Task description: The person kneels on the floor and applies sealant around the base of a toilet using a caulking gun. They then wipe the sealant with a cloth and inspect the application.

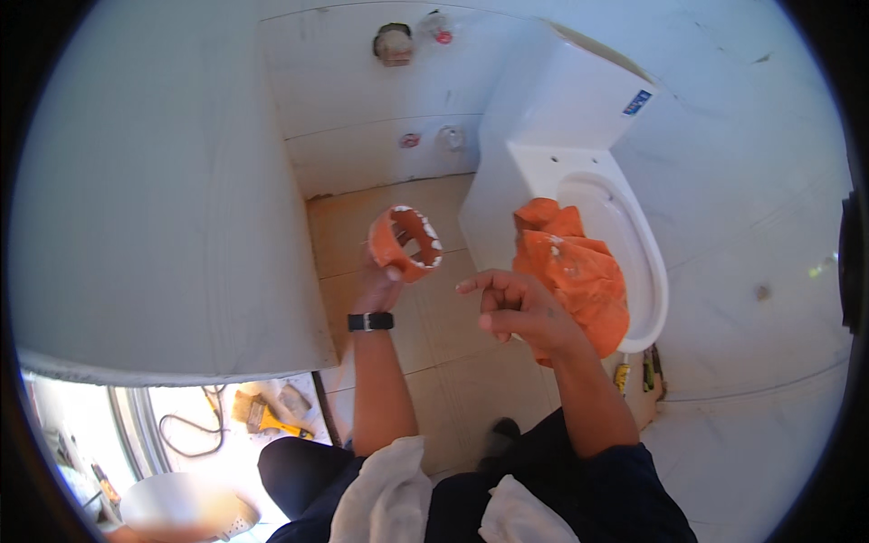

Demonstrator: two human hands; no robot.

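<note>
My left hand [380, 288] grips a short orange pipe ring [387, 244] from below, with a black-strapped watch on that wrist. White paste sits in dabs along the ring's rim, which faces right. To the right of it, my right hand [536, 315] hangs in the air with nothing in it. Its index finger points toward the ring, the other fingers curl partly, and the thumb stands apart. Beyond that hand, a crumpled orange cloth [584, 285] with white smears drapes over the bowl of a white toilet [543, 109].
A pale wall panel [172, 199] rises close on my left. Pipe openings [394, 45] show in the back wall. On the right, a yellow tube [622, 373] and dark-handled tools [652, 369] lie beside the toilet base. Lower left are a brush [252, 409] and a cable [195, 452].
</note>
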